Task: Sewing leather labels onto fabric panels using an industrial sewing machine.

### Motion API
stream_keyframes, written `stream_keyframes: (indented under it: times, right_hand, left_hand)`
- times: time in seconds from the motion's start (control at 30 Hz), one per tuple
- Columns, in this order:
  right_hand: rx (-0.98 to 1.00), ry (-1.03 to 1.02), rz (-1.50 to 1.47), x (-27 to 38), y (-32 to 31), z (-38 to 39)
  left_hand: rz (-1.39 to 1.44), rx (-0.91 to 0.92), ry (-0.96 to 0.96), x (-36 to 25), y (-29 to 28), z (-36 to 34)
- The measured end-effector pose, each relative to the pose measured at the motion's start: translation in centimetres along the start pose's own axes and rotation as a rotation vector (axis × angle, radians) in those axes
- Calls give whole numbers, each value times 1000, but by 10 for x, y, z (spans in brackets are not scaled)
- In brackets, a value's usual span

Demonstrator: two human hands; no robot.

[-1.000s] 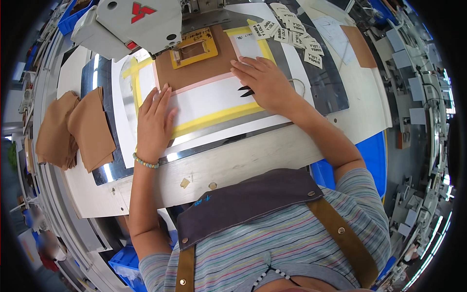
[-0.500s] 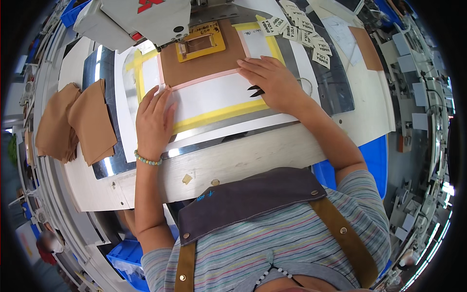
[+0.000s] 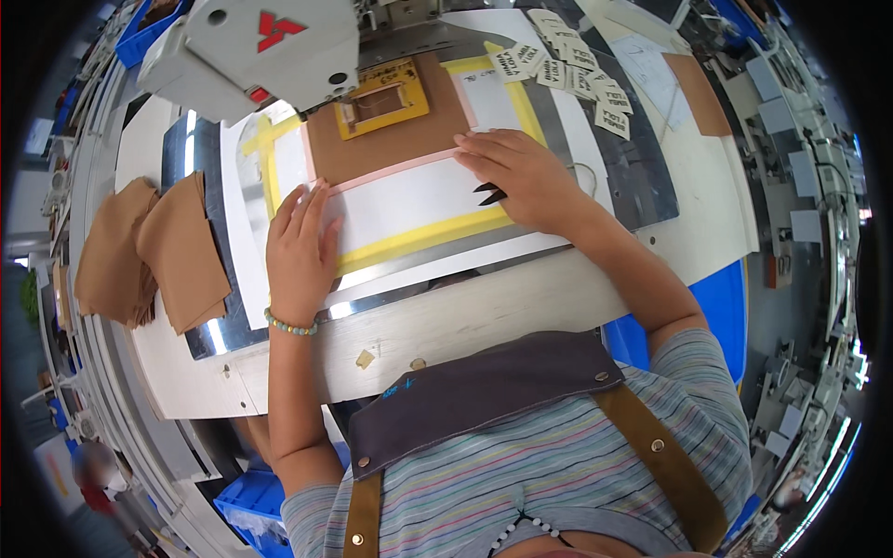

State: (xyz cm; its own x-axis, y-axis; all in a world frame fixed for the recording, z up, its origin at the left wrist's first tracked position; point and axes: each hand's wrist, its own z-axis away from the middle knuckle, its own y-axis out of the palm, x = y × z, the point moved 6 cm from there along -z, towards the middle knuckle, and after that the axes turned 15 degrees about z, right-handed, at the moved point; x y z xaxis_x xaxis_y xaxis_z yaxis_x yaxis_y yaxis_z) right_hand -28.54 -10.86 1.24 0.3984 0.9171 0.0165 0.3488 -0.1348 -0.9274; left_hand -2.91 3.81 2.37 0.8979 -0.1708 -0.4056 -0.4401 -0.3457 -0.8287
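A brown panel [image 3: 391, 153] with pink edging lies on a white sheet [image 3: 400, 205] framed with yellow tape, a yellow marked template [image 3: 400, 119] on top of it, under the white sewing machine head [image 3: 260, 65]. My left hand [image 3: 302, 246] lies flat, fingers extended, at the panel's lower left corner. My right hand [image 3: 521, 186] rests at its lower right corner, fingertips on the edge, with a pointed black tool [image 3: 486, 195], apparently tweezers or snips, held in the palm.
Brown cut pieces [image 3: 112, 256] are piled at the left. Small printed labels [image 3: 553, 70] are scattered at the back right, beside papers and another brown piece [image 3: 698, 102]. Blue bins [image 3: 256, 507] stand below the table [image 3: 474, 298]. Blurred people appear at the far edges.
The whole view has shifted slightly since the earlier frames. Both my hands stay at the panel's lower corners, with little visible movement against it.
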Motion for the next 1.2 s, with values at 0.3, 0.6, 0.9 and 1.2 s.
stream_keyframes:
  times: [0.3,0.6,0.9,1.2]
  right_hand:
    - [6,-26,-16,0,1,2]
    - [26,221,72,-49,-30,-30]
    - [-3,277,530,-104,4,-62]
    - [-148,461,157,-96,-44,-73]
  left_hand:
    - [-21,34,-24,-4,3,-4]
    - [71,12,-53,0,0,-1]
    - [124,11,-17,-1,-2,-2]
    - [32,18,51,-17,15,-43]
